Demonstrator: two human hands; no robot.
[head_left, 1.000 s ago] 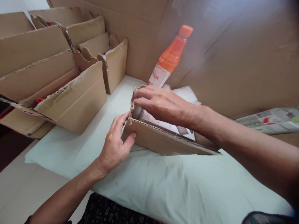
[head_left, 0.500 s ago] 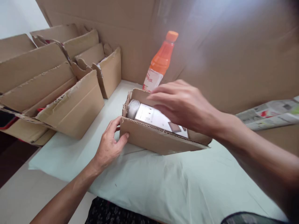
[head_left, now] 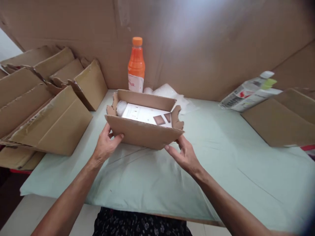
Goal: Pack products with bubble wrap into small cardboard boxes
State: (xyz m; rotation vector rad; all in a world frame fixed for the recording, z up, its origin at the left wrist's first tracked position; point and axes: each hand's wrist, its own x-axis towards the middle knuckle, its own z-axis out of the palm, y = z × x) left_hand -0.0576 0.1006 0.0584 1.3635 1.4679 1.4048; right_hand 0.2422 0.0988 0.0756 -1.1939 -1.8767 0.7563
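Here's the open cardboard box [head_left: 145,133], just on the near side of the orange bottle [head_left: 136,64], mouth facing up, long axis running left to right, right end slightly nearer the person. Both forearms reach in from below! The left hand [head_left: 106,144] grasps the left end, thumb on the front wall; the right hand [head_left: 185,153] grips the right end likewise. Half a second ago that right hand hovers over the opening; now it's down at the corner.
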